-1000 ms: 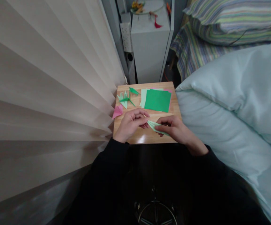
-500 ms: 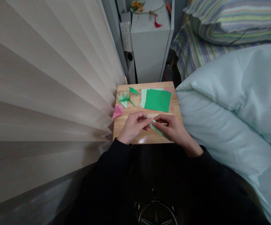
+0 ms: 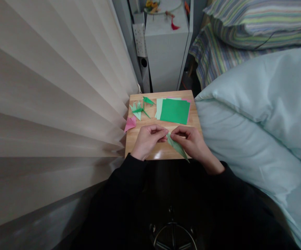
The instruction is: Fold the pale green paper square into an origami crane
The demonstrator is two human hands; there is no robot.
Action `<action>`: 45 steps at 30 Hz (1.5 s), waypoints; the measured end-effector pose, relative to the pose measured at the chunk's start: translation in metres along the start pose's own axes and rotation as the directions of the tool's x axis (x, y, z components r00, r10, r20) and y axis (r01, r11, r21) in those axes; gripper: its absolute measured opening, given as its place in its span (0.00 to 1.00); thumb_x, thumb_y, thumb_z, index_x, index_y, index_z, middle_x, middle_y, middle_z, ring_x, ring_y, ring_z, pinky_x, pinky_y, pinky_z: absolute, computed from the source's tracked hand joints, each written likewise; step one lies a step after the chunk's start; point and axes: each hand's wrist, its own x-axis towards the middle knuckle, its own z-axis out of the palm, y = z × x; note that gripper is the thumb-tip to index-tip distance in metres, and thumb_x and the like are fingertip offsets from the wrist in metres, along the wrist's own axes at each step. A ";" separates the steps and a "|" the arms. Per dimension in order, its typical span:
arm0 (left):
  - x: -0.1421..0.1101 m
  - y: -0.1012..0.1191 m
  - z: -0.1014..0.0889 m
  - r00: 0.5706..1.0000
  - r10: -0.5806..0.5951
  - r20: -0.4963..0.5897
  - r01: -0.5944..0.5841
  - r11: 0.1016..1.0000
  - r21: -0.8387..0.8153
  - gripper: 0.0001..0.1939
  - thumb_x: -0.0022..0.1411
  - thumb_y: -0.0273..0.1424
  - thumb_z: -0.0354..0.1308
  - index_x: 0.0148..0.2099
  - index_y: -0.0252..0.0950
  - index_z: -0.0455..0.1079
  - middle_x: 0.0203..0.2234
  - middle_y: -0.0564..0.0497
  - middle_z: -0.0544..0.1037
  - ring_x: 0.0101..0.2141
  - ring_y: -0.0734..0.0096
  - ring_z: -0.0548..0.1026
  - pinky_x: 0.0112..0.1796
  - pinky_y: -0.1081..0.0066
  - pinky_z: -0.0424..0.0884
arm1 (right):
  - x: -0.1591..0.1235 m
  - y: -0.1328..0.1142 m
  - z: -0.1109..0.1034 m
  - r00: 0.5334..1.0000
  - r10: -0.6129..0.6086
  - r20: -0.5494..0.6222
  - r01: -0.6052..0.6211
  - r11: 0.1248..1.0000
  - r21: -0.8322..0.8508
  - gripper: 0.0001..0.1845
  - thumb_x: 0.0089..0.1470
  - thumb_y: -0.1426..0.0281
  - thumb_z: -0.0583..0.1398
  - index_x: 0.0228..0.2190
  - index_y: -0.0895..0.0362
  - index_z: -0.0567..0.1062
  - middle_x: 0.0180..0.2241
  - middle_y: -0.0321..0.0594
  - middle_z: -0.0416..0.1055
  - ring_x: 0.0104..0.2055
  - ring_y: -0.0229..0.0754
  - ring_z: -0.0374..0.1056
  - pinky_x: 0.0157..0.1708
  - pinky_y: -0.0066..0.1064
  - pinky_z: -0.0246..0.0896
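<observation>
Between my hands is a light green folded paper (image 3: 177, 147), narrow and pointed, slanting down to the right past the table's front edge. My left hand (image 3: 151, 139) pinches its upper end between thumb and fingers. Close beside it, my right hand (image 3: 189, 140) grips the paper's right side near the same end. Folded green paper figures (image 3: 140, 109) with thin points lie at the table's back left, one light green and others darker. A pink folded paper (image 3: 130, 123) sits at the left edge. Behind my right hand lies a stack of green paper sheets (image 3: 175, 111), with light green and pink edges showing beneath.
The small wooden table (image 3: 140, 146) is flanked by a pleated curtain (image 3: 61, 86) on the left and a bed with a pale blue quilt (image 3: 257, 121) on the right. A white cabinet (image 3: 166, 59) stands behind. Below is a chair's metal ring (image 3: 175, 224).
The light green paper has turned in my fingers, so more of its broad face shows and its lower tip hangs further down. Both hands stay in nearly the same place.
</observation>
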 end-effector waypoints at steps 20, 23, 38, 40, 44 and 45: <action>0.000 -0.001 0.001 0.989 0.144 0.025 -0.145 0.954 0.262 0.11 0.56 0.38 0.66 0.31 0.35 0.73 0.19 0.56 0.71 0.19 0.78 0.66 0.23 0.74 0.63 | 0.001 0.017 0.001 0.983 0.044 0.176 -0.048 0.999 0.017 0.08 0.54 0.66 0.65 0.29 0.59 0.80 0.27 0.36 0.76 0.31 0.38 0.67 0.35 0.32 0.61; 0.000 -0.001 0.000 0.990 0.132 0.056 -0.143 0.946 0.290 0.13 0.56 0.40 0.67 0.31 0.36 0.73 0.19 0.56 0.71 0.20 0.77 0.66 0.24 0.73 0.62 | 0.001 0.018 0.003 0.986 0.067 0.151 -0.076 0.996 0.053 0.09 0.53 0.65 0.65 0.29 0.59 0.80 0.27 0.36 0.76 0.30 0.38 0.67 0.34 0.32 0.62; 0.001 -0.002 -0.002 0.975 0.125 0.184 -0.190 0.898 0.398 0.15 0.58 0.41 0.67 0.30 0.36 0.71 0.20 0.56 0.69 0.22 0.76 0.65 0.24 0.73 0.58 | 0.001 0.019 0.005 0.984 0.141 0.107 -0.155 0.978 0.139 0.07 0.46 0.67 0.67 0.28 0.59 0.79 0.24 0.33 0.72 0.26 0.35 0.64 0.30 0.30 0.58; 0.001 -0.002 -0.003 0.976 0.151 0.158 -0.205 0.885 0.418 0.16 0.58 0.41 0.68 0.29 0.36 0.70 0.20 0.56 0.68 0.22 0.76 0.65 0.25 0.73 0.58 | 0.001 0.019 0.006 0.984 0.137 0.112 -0.151 0.979 0.137 0.07 0.45 0.68 0.68 0.28 0.58 0.78 0.24 0.32 0.72 0.26 0.35 0.64 0.29 0.30 0.58; 0.000 -0.002 -0.002 0.978 0.168 0.120 -0.202 0.897 0.393 0.16 0.58 0.42 0.67 0.29 0.36 0.69 0.21 0.55 0.70 0.23 0.75 0.65 0.25 0.73 0.58 | 0.002 0.017 0.008 0.987 0.120 0.110 -0.136 0.979 0.152 0.09 0.44 0.69 0.68 0.30 0.57 0.76 0.27 0.33 0.74 0.29 0.36 0.67 0.32 0.31 0.62; 0.000 -0.002 -0.002 0.979 0.167 0.121 -0.201 0.900 0.386 0.16 0.58 0.41 0.67 0.29 0.36 0.69 0.21 0.55 0.70 0.23 0.76 0.65 0.25 0.73 0.58 | 0.002 0.017 0.008 0.986 0.126 0.107 -0.143 0.977 0.158 0.09 0.44 0.69 0.68 0.30 0.57 0.76 0.27 0.33 0.74 0.29 0.36 0.67 0.32 0.31 0.62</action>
